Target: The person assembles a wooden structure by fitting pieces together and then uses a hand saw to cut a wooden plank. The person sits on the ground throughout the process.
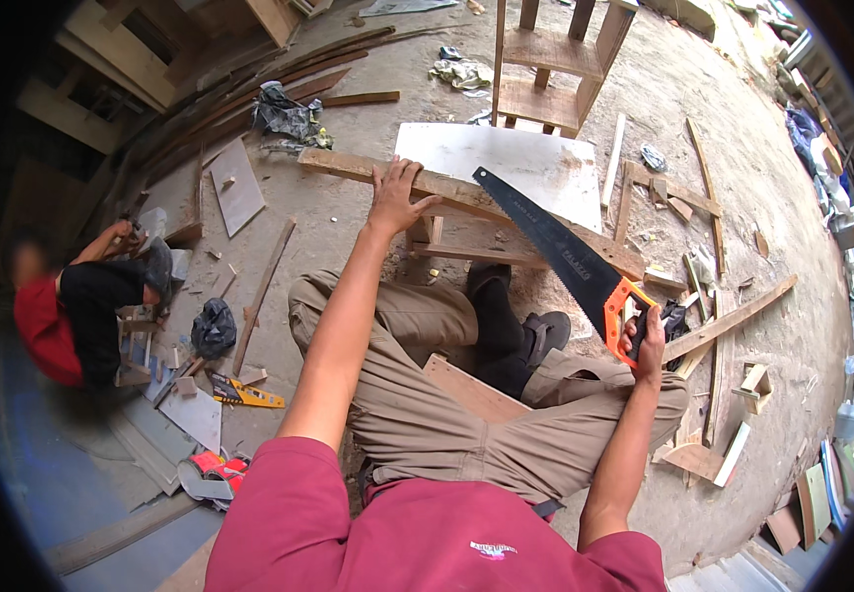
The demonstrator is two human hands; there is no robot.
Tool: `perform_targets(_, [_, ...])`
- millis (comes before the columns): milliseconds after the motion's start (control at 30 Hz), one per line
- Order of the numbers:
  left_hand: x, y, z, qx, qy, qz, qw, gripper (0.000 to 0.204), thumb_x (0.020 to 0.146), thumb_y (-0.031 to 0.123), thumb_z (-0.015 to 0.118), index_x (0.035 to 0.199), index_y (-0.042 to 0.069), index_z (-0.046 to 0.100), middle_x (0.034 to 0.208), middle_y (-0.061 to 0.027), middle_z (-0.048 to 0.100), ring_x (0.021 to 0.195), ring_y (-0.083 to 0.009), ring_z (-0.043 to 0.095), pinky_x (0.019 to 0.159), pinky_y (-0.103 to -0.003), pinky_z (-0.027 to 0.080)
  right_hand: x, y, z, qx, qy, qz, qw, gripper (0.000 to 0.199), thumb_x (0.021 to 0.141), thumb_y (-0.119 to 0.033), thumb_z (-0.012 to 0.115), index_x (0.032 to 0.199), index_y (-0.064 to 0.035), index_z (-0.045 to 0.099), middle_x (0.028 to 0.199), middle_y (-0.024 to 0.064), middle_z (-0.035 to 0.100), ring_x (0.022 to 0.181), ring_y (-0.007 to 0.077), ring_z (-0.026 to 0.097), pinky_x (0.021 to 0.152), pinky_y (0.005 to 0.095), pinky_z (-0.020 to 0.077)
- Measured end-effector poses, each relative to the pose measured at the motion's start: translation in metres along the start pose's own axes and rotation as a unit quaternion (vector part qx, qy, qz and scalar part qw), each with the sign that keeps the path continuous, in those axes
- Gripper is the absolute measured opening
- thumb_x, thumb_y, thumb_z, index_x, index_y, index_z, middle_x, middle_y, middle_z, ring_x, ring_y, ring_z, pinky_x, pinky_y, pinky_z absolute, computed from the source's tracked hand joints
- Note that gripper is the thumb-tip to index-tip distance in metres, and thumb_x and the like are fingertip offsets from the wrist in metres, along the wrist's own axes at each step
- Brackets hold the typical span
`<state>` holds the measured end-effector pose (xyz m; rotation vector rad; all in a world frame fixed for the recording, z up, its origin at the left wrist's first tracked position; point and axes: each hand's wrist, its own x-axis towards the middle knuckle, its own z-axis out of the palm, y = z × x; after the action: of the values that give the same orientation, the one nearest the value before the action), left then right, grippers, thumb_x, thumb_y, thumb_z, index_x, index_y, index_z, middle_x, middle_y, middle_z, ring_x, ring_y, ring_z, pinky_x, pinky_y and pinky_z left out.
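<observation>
Above the littered floor (320,229), my left hand (398,200) rests fingers-spread on the plank (461,197) while my right hand (646,340) grips the saw (567,259) slanting over it, and from out here I judge the plank could twist and pinch the saw, only one hand steadying it.

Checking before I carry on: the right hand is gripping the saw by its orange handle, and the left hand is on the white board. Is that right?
Not quite: the head view shows the left hand on the long wooden beam. The right hand is gripping the saw by its orange handle, as you said.
</observation>
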<state>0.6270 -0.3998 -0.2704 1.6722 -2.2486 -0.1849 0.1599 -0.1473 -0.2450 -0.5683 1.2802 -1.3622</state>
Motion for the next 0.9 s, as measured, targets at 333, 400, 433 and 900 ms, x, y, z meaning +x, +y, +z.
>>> perform_targets(333, [0.003,-0.015,-0.002,0.004,-0.023,0.043,0.999,0.077,0.080,0.060,0.070,0.139,0.015,0.047,0.147,-0.0117,0.043,0.146,-0.0338,0.028,0.117,-0.066,0.011,0.038,-0.041,-0.030,-0.058,-0.046,0.095,0.993,0.044,0.101,-0.054,0.048,0.109,-0.0109,0.054,0.066,0.0000,0.048,0.044,0.0085,0.044,0.041,0.0222,0.0373])
perform_targets(400, [0.007,-0.007,-0.006,0.010,-0.029,0.050,0.998,0.077,0.080,0.060,0.070,0.139,0.016,0.047,0.147,-0.0114,0.043,0.146,-0.0342,0.028,0.117,-0.066,0.012,0.051,-0.038,-0.043,-0.060,-0.051,0.106,0.991,0.044,0.100,-0.054,0.049,0.107,-0.0117,0.055,0.066,-0.0006,0.048,0.044,0.0077,0.044,0.040,0.0213,0.0361])
perform_targets(433, [0.007,-0.008,-0.007,0.008,-0.028,0.048,0.998,0.077,0.081,0.060,0.070,0.139,0.016,0.047,0.147,-0.0113,0.042,0.146,-0.0343,0.028,0.117,-0.066,0.011,0.055,-0.037,-0.044,-0.045,-0.057,0.112,0.991,0.043,0.100,-0.054,0.050,0.106,-0.0120,0.055,0.066,-0.0004,0.048,0.044,0.0077,0.044,0.040,0.0213,0.0360])
perform_targets(900, [0.004,-0.009,-0.012,-0.005,-0.041,0.044,0.998,0.072,0.081,0.055,0.072,0.138,0.018,0.047,0.146,-0.0101,0.043,0.146,-0.0352,0.027,0.117,-0.068,0.011,0.053,-0.048,-0.051,-0.099,-0.065,0.098,0.988,0.044,0.100,-0.054,0.049,0.107,-0.0107,0.055,0.064,0.0010,0.047,0.042,0.0096,0.044,0.038,0.0230,0.0365])
